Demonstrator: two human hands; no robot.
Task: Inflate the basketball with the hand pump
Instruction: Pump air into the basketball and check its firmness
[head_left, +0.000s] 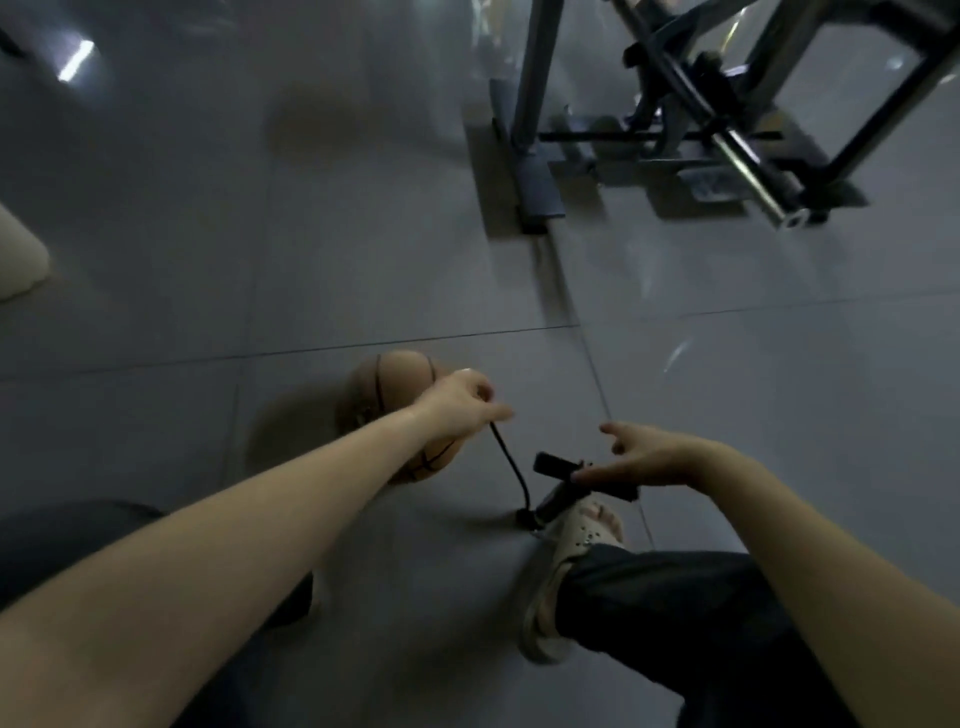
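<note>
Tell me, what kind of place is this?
Probably a gym or workout room: a metal exercise machine stands on the grey tiled floor, and a basketball lies there beside a pump, its hose in the left hand.

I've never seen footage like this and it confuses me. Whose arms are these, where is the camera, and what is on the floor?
There is no machine here. The one picture comes from a camera worn on a person's head, looking down, so the two arms are that person's own. The left hand pinches the end of a thin black hose beside a basketball that lies on the grey tiled floor. The hose runs down to a small black hand pump next to the person's sandal. The right hand is open, fingers straight, over the pump's handle; whether it touches is unclear. A metal frame stands farther back.
</note>
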